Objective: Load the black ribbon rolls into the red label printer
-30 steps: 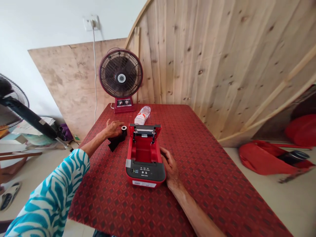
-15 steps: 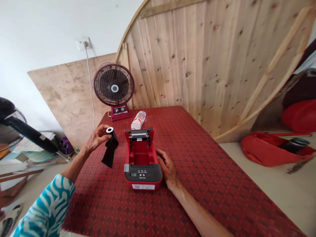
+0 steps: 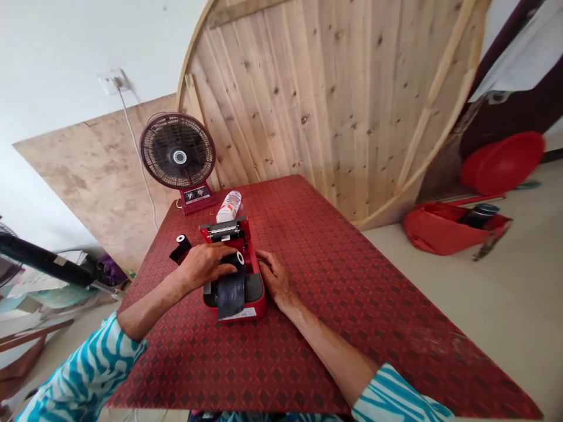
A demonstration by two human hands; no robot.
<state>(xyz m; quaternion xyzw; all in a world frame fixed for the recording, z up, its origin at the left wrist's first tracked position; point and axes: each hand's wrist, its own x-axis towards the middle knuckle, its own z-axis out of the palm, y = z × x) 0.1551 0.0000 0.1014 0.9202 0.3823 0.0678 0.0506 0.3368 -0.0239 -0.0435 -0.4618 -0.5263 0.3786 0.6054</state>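
Note:
A small red printer (image 3: 253, 293) with its lid open sits in the middle of the red patterned table (image 3: 334, 275). My left hand (image 3: 204, 265) is closed on a black ribbon roll (image 3: 237, 259) with a white core, held over the printer's open bay. A loose black strip (image 3: 231, 296) hangs from the roll down over the printer's front panel. My right hand (image 3: 271, 274) rests against the printer's right side with fingers curled on it. A second black roll (image 3: 180, 247) lies on the table to the left of the printer.
A maroon table fan (image 3: 178, 153) stands at the table's far edge, with a plastic bottle (image 3: 229, 206) lying beside it. Wooden boards lean on the wall behind. A red bag (image 3: 440, 231) and red basins (image 3: 501, 161) sit on the floor to the right.
My left hand has carried the black roll from the left of the printer to above its open bay, and the strip now drapes over the front panel. The view shifted leftward.

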